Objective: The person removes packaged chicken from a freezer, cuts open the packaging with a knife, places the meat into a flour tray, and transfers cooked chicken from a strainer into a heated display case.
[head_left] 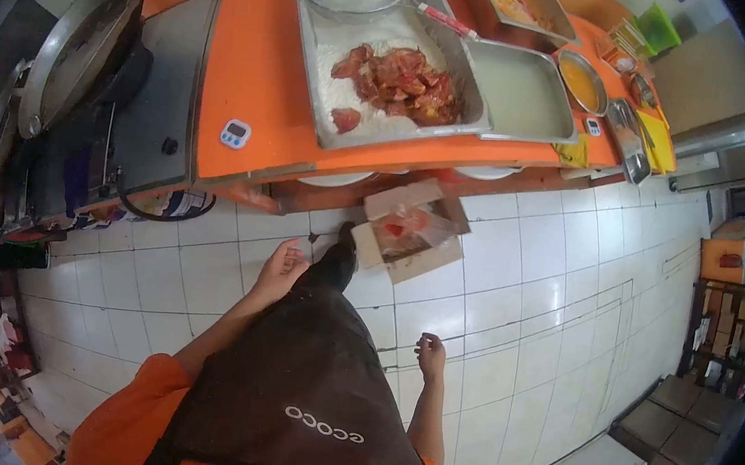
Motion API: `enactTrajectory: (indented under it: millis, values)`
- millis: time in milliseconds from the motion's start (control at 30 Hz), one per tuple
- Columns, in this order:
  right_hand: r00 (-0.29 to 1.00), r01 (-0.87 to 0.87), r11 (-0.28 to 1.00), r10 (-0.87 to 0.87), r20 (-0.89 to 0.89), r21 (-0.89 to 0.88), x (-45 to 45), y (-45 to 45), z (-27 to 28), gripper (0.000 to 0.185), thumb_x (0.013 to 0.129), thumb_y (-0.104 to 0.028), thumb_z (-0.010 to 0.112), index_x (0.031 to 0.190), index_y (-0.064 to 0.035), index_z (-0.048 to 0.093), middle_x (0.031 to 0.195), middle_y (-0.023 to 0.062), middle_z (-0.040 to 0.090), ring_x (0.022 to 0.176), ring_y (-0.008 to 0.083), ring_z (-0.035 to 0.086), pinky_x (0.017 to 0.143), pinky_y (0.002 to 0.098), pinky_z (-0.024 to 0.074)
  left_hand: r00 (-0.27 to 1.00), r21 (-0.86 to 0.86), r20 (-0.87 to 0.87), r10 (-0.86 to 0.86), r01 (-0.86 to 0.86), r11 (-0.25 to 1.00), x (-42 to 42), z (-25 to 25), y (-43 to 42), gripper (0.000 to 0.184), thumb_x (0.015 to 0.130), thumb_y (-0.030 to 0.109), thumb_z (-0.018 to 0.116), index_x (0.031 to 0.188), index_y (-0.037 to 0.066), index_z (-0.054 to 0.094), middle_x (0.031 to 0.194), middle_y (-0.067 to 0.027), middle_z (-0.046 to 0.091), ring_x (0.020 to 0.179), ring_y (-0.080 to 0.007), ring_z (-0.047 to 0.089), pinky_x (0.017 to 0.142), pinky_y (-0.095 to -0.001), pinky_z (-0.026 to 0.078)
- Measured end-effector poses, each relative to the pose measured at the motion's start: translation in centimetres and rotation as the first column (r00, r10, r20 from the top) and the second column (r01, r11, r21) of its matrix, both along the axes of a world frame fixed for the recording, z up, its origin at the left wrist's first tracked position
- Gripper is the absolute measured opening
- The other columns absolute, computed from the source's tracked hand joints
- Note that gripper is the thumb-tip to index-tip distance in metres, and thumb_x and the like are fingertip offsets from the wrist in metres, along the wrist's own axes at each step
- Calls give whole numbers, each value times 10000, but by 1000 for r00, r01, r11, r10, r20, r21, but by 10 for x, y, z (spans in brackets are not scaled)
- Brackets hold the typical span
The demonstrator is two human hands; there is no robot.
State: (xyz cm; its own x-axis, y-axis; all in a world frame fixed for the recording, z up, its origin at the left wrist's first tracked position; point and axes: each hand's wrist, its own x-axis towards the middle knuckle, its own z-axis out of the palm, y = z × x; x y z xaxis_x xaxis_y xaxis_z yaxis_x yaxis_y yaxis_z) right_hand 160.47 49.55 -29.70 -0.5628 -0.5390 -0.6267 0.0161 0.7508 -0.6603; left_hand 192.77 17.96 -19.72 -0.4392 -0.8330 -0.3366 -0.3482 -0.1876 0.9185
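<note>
Wears a dark brown apron [284, 360] marked "ecoco" in white letters, over an orange shirt [126, 416]. Carries the left arm bent forward alongside the apron, and the right arm out to the other side above the tiled floor [525, 268]. Holds the left hand [284, 268] half open, fingers loosely curled — empty. Holds the right hand [431, 357] likewise slack and empty, fingers partly bent. Has near both hands an open cardboard box [424, 264] on the floor, flaps spread — with clear plastic [406, 223] inside — beside the orange table [256, 82].
</note>
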Motion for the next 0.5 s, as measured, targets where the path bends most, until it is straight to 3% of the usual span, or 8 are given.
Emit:
enactTrajectory:
  millis: [100,200,300,400,500]
  values:
    - [998,53,991,-55,-8,-125,-39,-68,36,281,947,-190,551,1186,-50,595,898,84,655,732,156,652,581,273,498,998,-29,-65,-10,8,1000,-44,42,-35,453,919,143,635,1327,51,460,1127,-94,568,961,-176,580,787,-302,500]
    - [994,79,962,-96,-51,-263,-73,-134,72,278,951,-152,527,1181,-8,590,867,96,654,709,137,624,563,252,495,996,-442,-87,28,-64,895,-76,75,-79,328,848,98,670,1159,28,594,1041,-103,598,916,-215,588,820,-320,480]
    - [978,140,939,-180,-104,-313,-86,-217,161,260,961,-113,499,1172,6,593,799,87,642,658,110,580,537,229,490,994,-693,-66,92,-112,712,-101,120,-134,290,802,67,667,1081,5,615,1015,-147,594,943,-297,579,853,-364,465]
    - [967,87,902,-177,-181,-422,-113,-289,208,245,968,-120,503,1151,15,596,811,61,630,674,97,576,552,232,486,975,-776,-80,209,-192,601,-117,145,-185,279,785,56,666,1054,2,617,1031,-161,590,974,-321,569,885,-390,450]
    - [950,-146,796,-53,-307,-588,-128,-379,252,222,972,-98,508,1132,24,599,862,56,631,728,96,581,624,233,490,960,-763,-125,251,-255,594,-130,161,-218,272,785,56,671,1048,10,619,1044,-165,585,982,-319,568,879,-391,451]
